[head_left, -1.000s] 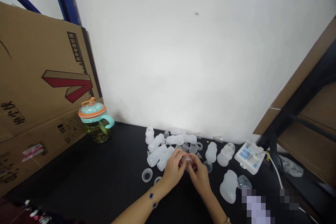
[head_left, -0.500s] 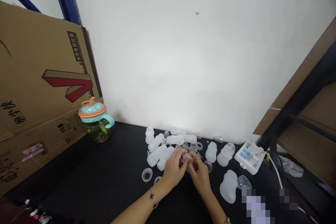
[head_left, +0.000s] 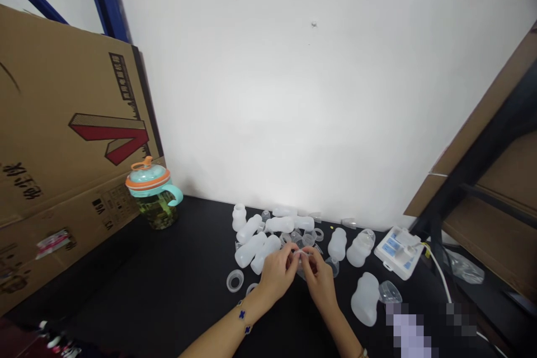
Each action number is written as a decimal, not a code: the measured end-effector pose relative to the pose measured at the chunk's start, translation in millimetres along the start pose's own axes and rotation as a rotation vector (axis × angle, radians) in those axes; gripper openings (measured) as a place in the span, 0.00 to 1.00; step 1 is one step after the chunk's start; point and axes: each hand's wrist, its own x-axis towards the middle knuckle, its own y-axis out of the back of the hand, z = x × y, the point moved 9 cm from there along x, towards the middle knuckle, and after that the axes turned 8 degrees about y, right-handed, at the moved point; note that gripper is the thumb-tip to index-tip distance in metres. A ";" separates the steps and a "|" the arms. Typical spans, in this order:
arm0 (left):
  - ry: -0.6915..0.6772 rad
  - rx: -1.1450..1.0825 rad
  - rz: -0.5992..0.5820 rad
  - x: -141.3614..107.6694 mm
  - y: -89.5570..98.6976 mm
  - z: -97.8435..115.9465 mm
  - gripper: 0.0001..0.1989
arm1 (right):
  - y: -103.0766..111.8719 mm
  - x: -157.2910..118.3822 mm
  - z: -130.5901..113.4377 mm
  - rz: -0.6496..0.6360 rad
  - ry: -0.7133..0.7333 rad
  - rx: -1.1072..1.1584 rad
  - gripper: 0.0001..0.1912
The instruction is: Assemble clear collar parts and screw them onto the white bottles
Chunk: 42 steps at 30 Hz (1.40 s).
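My left hand and my right hand meet above the black table, with their fingertips pinching a small clear plastic ring between them. Frosted white plastic bottles lie in a loose heap just beyond my hands, one of them close to my left fingers. Another frosted bottle lies to the right, beside a clear dome cap. A loose clear ring lies left of my left wrist. Other small clear parts are partly hidden under my hands.
A teal and orange lidded cup stands at the left, against a leaning cardboard sheet. A white box with blue labels lies at the right, near a white cable. A white wall rises behind the black table.
My hands have drawn slightly closer around the clear ring, and the ring now sits flatter between my fingertips. The bottles and other parts on the table have not visibly moved.
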 end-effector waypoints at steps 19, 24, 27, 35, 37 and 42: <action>-0.036 0.001 0.010 0.6 3.6 3.6 0.13 | 1.7 -0.6 -5.4 0.009 0.027 -0.033 0.18; -0.072 0.024 0.031 -1.8 4.6 7.5 0.13 | 2.9 -0.2 -5.3 0.009 0.004 -0.007 0.21; -0.068 0.044 0.040 -0.8 3.2 4.9 0.12 | 2.0 0.0 -4.6 0.000 0.001 -0.008 0.21; -0.067 0.064 0.063 0.6 0.7 0.5 0.11 | -1.2 -1.3 0.8 -0.017 0.007 -0.025 0.17; -0.060 0.065 0.062 1.4 0.9 0.0 0.10 | -1.8 -1.4 0.7 -0.022 0.011 -0.026 0.17; -0.047 0.032 0.042 2.0 3.0 3.0 0.10 | 0.0 -0.7 -2.0 -0.013 0.018 -0.027 0.17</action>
